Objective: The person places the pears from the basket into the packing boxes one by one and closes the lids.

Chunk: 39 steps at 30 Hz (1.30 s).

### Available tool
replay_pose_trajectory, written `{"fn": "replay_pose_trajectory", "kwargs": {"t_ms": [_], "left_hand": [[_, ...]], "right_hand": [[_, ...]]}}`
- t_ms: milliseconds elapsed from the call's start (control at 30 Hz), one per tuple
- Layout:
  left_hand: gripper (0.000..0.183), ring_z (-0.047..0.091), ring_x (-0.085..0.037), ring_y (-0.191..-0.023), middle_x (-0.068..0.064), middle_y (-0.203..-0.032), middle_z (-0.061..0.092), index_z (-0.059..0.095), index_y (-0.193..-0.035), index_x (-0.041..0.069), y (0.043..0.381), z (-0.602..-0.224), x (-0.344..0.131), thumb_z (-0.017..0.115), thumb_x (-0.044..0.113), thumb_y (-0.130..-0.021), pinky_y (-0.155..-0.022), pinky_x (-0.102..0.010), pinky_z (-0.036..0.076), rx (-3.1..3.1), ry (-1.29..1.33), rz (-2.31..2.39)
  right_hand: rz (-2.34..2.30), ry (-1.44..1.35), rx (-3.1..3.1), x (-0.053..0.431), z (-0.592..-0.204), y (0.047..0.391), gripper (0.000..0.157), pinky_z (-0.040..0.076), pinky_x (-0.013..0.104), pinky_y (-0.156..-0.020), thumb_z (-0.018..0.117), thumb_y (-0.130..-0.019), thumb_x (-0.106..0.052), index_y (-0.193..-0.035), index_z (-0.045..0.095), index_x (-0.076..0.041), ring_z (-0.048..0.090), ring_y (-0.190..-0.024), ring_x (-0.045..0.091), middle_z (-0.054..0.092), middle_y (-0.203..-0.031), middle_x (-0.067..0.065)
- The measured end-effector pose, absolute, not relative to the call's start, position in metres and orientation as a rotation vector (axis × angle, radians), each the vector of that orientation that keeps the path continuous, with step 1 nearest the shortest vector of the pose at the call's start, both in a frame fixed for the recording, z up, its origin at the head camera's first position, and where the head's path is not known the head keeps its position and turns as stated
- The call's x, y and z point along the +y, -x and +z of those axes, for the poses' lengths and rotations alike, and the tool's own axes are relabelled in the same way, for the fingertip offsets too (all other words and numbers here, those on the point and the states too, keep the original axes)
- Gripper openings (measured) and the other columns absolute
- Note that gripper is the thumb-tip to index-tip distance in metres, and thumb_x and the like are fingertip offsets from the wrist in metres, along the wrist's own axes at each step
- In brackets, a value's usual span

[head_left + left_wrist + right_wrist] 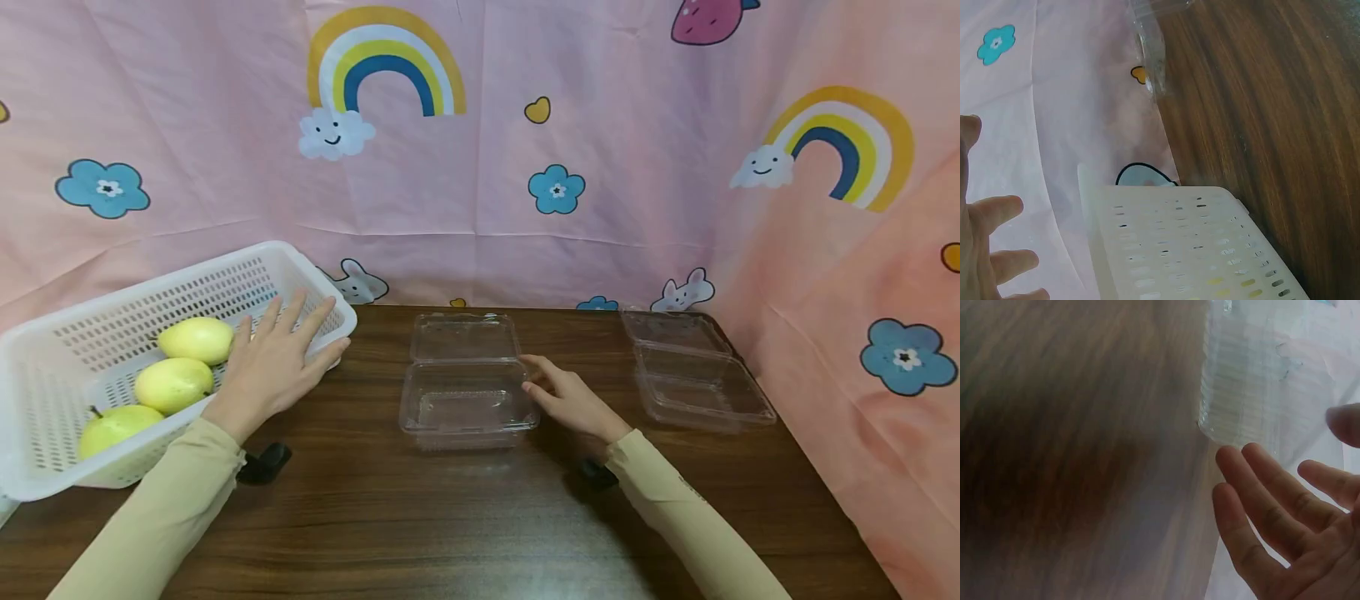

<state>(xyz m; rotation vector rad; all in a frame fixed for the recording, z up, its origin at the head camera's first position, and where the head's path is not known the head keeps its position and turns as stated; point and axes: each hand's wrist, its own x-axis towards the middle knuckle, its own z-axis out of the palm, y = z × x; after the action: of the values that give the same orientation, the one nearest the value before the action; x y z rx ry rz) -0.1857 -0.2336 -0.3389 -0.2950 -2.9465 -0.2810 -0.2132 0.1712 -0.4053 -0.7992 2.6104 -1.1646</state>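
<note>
My left hand point(273, 367) is spread over the right part of a white perforated basket point(45, 333), fingers apart and holding nothing. Inside the basket, to the left of that hand, lie yellow-green pears point(174, 385); the hand hides part of the basket's inside. A clear plastic clamshell container point(468, 408) stands on the table with its lid raised at the back. Beside its right edge is my right hand point(570, 404), fingertips at the rim. The right wrist view shows its fingers point(1266, 512) extended and the thumb apart, near the ribbed clear wall.
A second clear container point(705, 387), also with its lid up, stands at the right side of the dark wooden table point(360, 517). Behind and to the right hangs a pink patterned cloth point(637, 217), along the table's back and right edges.
</note>
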Motion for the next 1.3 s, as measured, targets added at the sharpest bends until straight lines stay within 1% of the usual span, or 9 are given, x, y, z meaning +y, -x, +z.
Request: {"fn": "replay_pose_trajectory", "kwargs": {"t_ms": [133, 267, 367, 500, 633, 767, 967, 1300], "left_hand": [[0.07, 0.013, -0.048, -0.139, -0.024, -0.155, 0.017, 0.027, -0.154, 0.016, 0.185, -0.339, -0.231, 0.03, 0.06, -0.099, -0.105, -0.068, 0.006, -2.922, 0.321, -0.233], [0.066, 0.016, -0.048, -0.138, -0.024, -0.154, 0.022, 0.033, -0.151, 0.013, 0.184, -0.341, -0.231, 0.032, 0.055, -0.101, -0.105, -0.068, 0.01, -2.892, 0.353, -0.179], [0.062, 0.021, -0.049, -0.136, -0.025, -0.152, 0.027, 0.038, -0.149, 0.012, 0.182, -0.345, -0.233, 0.036, 0.052, -0.101, -0.105, -0.068, 0.013, -2.859, 0.383, -0.153], [0.059, 0.026, -0.049, -0.134, -0.025, -0.149, 0.032, 0.041, -0.146, 0.012, 0.179, -0.348, -0.237, 0.04, 0.05, -0.101, -0.105, -0.067, 0.014, -2.829, 0.407, -0.142], [0.059, 0.027, -0.048, -0.134, -0.025, -0.148, 0.033, 0.043, -0.145, 0.011, 0.177, -0.349, -0.24, 0.04, 0.05, -0.101, -0.106, -0.065, 0.013, -2.838, 0.414, -0.117], [0.057, 0.029, -0.047, -0.133, -0.025, -0.147, 0.035, 0.046, -0.142, 0.008, 0.175, -0.348, -0.247, 0.043, 0.047, -0.101, -0.105, -0.066, 0.016, -2.843, 0.434, -0.06], [0.055, 0.033, -0.048, -0.129, -0.028, -0.141, 0.04, 0.051, -0.136, 0.003, 0.173, -0.343, -0.261, 0.047, 0.044, -0.099, -0.102, -0.067, 0.02, -2.848, 0.437, 0.016], [0.053, 0.034, -0.05, -0.127, -0.029, -0.139, 0.041, 0.056, -0.13, 0.002, 0.171, -0.332, -0.29, 0.048, 0.045, -0.099, -0.098, -0.068, 0.022, -2.858, 0.415, 0.044]], "right_hand": [[-1.207, 0.79, 2.612, 0.169, -0.408, 0.21, 0.049, 0.051, 0.04, -0.073, 0.052, -0.101, -0.019, -0.147, 0.037, -0.007, 0.063, -0.091, 0.021, 0.063, -0.111, 0.013], [-1.242, 0.776, 2.609, 0.169, -0.414, 0.208, 0.049, 0.048, 0.034, -0.065, 0.054, -0.1, -0.014, -0.145, 0.038, -0.006, 0.062, -0.08, 0.016, 0.064, -0.102, 0.011], [-1.253, 0.766, 2.623, 0.168, -0.417, 0.206, 0.049, 0.046, 0.031, -0.059, 0.056, -0.099, -0.013, -0.144, 0.039, -0.006, 0.059, -0.072, 0.014, 0.064, -0.094, 0.009], [-1.237, 0.788, 2.667, 0.168, -0.418, 0.205, 0.049, 0.043, 0.029, -0.053, 0.057, -0.098, -0.013, -0.144, 0.04, -0.005, 0.054, -0.064, 0.014, 0.062, -0.088, 0.004], [-1.204, 0.841, 2.709, 0.167, -0.417, 0.204, 0.049, 0.043, 0.029, -0.052, 0.058, -0.097, -0.01, -0.142, 0.042, -0.003, 0.053, -0.062, 0.011, 0.06, -0.084, 0.0], [-1.176, 0.887, 2.731, 0.167, -0.417, 0.203, 0.048, 0.043, 0.028, -0.051, 0.059, -0.096, -0.008, -0.141, 0.043, -0.001, 0.052, -0.061, 0.009, 0.061, -0.083, 0.0], [-1.166, 0.9, 2.72, 0.167, -0.417, 0.204, 0.049, 0.044, 0.028, -0.051, 0.06, -0.096, -0.008, -0.141, 0.044, 0.0, 0.054, -0.061, 0.012, 0.062, -0.085, 0.0], [-1.152, 0.908, 2.732, 0.171, -0.416, 0.199, 0.048, 0.045, 0.027, -0.052, 0.061, -0.095, -0.008, -0.14, 0.045, 0.001, 0.054, -0.062, 0.012, 0.062, -0.084, -0.001]]}}
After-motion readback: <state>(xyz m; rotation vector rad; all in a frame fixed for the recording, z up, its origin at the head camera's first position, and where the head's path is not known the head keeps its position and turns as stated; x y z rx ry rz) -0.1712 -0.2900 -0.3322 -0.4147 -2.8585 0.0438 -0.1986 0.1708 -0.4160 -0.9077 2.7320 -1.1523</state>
